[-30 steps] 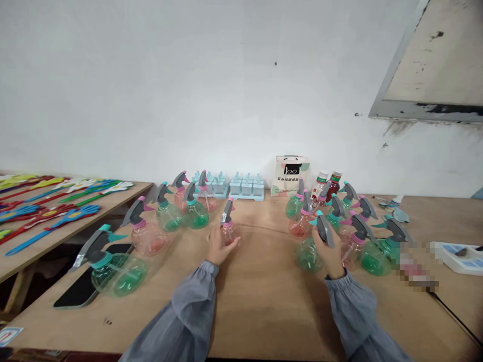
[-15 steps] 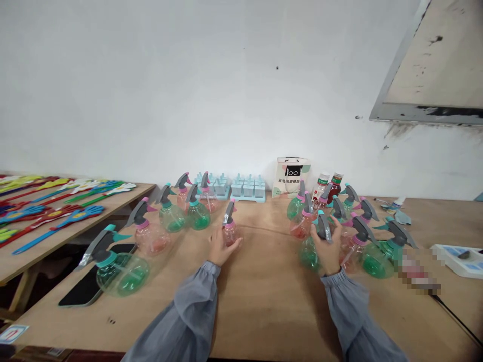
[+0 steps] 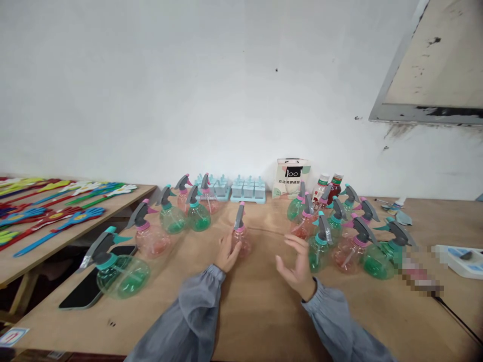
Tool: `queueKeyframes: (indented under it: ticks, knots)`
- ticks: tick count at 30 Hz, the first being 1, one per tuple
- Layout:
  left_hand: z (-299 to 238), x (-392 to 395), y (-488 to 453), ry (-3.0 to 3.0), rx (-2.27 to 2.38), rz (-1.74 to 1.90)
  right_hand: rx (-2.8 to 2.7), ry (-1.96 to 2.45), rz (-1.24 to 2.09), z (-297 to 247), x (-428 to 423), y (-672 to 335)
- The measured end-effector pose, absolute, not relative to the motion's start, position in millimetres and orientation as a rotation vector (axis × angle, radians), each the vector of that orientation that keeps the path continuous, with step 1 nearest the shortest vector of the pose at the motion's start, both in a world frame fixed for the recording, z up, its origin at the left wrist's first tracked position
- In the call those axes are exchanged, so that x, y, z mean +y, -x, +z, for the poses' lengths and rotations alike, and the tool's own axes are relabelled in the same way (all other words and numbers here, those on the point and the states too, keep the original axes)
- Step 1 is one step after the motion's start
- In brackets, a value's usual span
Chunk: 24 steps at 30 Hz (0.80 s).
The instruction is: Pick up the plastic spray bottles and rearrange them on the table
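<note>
At the middle of the table stands a small spray bottle (image 3: 244, 242) with a clear pink body, pink collar and grey trigger head. My left hand (image 3: 227, 252) grips its left side, thumb in front; some fingers are hidden behind it. My right hand (image 3: 297, 262) is in the air with fingers curved and apart, holding nothing. Just right of that hand is a green spray bottle (image 3: 318, 254) with a teal collar, not held. More green and pink spray bottles stand close together behind and beside it, including a pink one (image 3: 346, 254).
On the left are a green spray bottle (image 3: 124, 276), several others, and a black phone (image 3: 81, 291). Pale blue ice-pop moulds (image 3: 248, 190), a paper bag (image 3: 291, 180) and sauce bottles (image 3: 334, 187) line the wall. Hand-shaped clappers (image 3: 79, 217) cover the left table; a white tray (image 3: 462, 266) lies right.
My right hand has let go of the green spray bottle and moved left, opening. My left hand has shifted slightly right with the pink spray bottle, which now stands more upright.
</note>
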State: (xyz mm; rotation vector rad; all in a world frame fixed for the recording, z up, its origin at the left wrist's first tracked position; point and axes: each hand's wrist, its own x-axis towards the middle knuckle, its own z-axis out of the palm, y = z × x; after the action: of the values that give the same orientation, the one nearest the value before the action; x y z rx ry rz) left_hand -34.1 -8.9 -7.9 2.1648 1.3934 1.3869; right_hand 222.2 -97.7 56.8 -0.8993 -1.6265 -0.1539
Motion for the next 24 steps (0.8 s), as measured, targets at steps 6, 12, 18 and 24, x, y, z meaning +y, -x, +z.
queueKeyframes:
  ticks: [6, 12, 18, 24]
  knots:
    - [3.4, -17.8, 29.9, -2.491, 1.169, 1.046, -1.697, 1.051, 0.422, 65.6, -65.6, -166.5]
    - [5.8, -14.4, 41.9, -2.443, 1.215, 1.377, -1.569, 0.957, 0.691, 79.8, -49.8, -155.1]
    - [22.1, 20.6, 91.0, -1.702, 1.824, 2.125, -1.593, 0.969, 0.932, 96.5, -40.9, -156.4]
    - [41.3, 69.2, 134.7, -1.604, 1.942, 1.991, -1.465, 0.972, 1.122, 115.1, -30.6, -164.0]
